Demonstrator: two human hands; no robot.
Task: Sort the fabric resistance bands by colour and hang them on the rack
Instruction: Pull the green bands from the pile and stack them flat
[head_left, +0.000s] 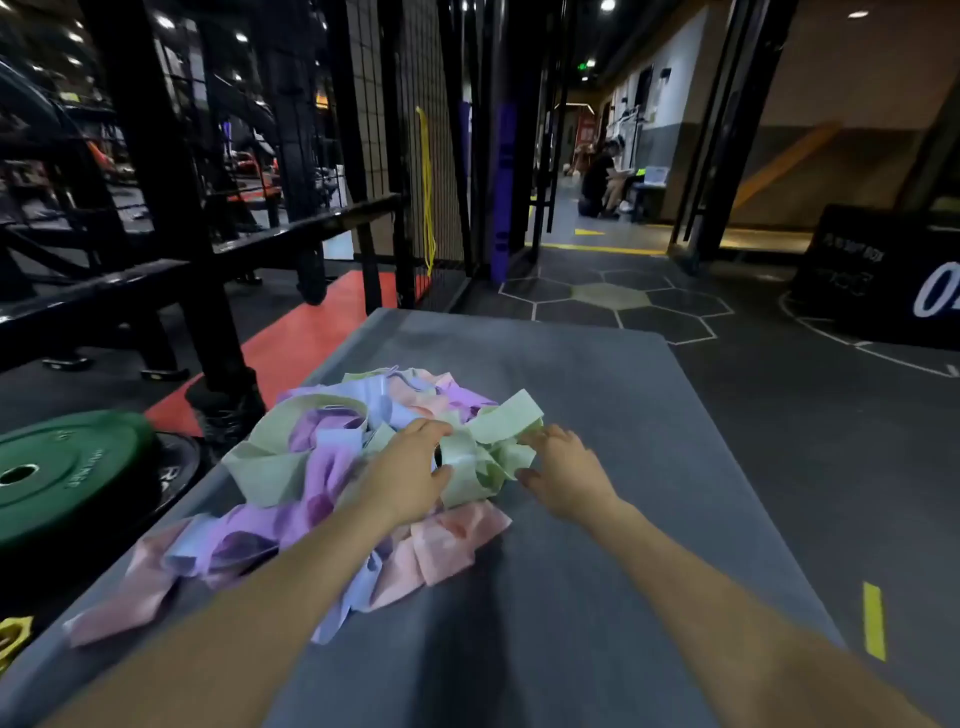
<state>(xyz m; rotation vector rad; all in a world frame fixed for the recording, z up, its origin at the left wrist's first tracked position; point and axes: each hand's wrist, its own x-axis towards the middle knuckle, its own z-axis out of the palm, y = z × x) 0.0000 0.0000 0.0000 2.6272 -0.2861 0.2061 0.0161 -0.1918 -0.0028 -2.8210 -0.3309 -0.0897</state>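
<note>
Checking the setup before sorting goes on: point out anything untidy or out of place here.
The fabric resistance bands lie in one tangled heap on the grey mat, green, purple, blue and pink mixed. Both hands, left hand and right hand, are on a clump of green bands. Nothing looks damaged.
</note>
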